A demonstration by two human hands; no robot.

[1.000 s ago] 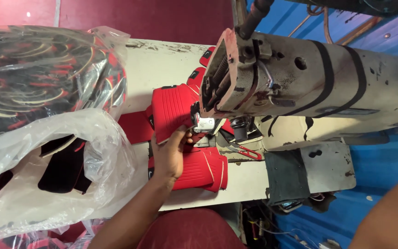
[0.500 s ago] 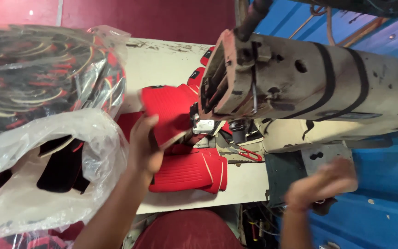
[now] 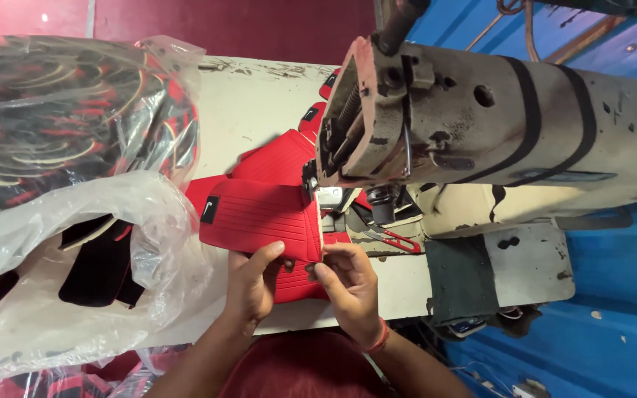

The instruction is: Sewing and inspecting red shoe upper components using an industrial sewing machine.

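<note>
1. Half a second ago the left hand [image 3: 251,284] lay flat on the red pieces and the right hand [image 3: 349,284] hung out at the lower right of the frame. Both now meet at lower centre, on the near edge of the red ribbed piece [image 3: 259,216].
2. That piece has come up: its near edge is lifted and its far end lies by the foot of the sewing machine [image 3: 481,140], at centre frame.
3. The left hand pinches the edge, thumb on top and fingers curled beneath; its wrist runs up from the bottom edge.
4. The right hand grips the same edge at its right corner, fingers bent. How far they wrap under is hard to see.
5. More red pieces [image 3: 278,158] lie behind on the pale worktop [image 3: 252,96].
6. Clear plastic bags [image 3: 75,221] of dark parts fill the left of the frame.
</note>
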